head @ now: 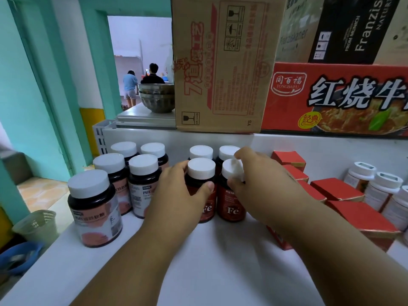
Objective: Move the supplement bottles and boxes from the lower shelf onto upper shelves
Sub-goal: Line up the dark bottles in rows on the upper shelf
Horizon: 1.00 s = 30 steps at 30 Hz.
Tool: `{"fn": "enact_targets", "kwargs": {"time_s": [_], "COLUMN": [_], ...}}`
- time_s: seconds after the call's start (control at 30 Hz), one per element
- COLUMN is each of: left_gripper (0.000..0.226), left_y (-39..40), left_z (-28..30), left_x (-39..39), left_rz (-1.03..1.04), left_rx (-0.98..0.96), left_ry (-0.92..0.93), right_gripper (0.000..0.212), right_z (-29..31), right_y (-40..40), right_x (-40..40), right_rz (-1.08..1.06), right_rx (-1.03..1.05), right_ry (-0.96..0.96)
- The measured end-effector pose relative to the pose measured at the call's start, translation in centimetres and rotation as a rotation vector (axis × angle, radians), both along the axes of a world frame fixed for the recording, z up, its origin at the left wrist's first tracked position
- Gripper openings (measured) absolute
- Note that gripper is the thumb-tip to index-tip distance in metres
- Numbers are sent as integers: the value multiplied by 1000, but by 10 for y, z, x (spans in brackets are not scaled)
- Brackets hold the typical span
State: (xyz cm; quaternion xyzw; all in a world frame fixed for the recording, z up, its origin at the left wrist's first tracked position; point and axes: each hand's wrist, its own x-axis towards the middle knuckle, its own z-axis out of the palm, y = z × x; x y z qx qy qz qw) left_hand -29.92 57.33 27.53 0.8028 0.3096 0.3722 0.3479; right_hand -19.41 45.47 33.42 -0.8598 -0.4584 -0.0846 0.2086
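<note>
Left hand point(176, 191) and right hand point(260, 180) each gripping an Fe bottle point(202, 195); shelf point(220, 261) mostly uncleared, boxes point(337, 189) untouched.

Bottles point(95, 206) left on shelf point(198, 261), boxes point(337, 189) right, cartons point(223, 62) above.

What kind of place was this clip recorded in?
Probably a shop stockroom or storage area. A white shelf holds rows of identical supplement bottles and red boxes; above them sit shipping cartons, one an instant-noodle case.
</note>
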Motion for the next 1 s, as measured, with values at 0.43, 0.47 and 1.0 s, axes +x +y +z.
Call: {"fn": "enact_targets", "kwargs": {"time_s": [0.43,0.47,1.0], "left_gripper": [66,69,71], "left_y": [9,9,15], "left_z": [-6,-6,-9], "left_x": [-5,-5,-1], "left_rz": [-109,-119,-135], "left_rx": [-8,-5,-10], "left_ry": [142,150,200], "right_gripper": [86,87,46], "right_z": [-32,-39,-67], "right_y": [7,7,20], "right_x": [-11,-11,7], "right_rz": [-92,-91,12], "right_rx": [193,282,547], "right_ry": [274,365,689]}}
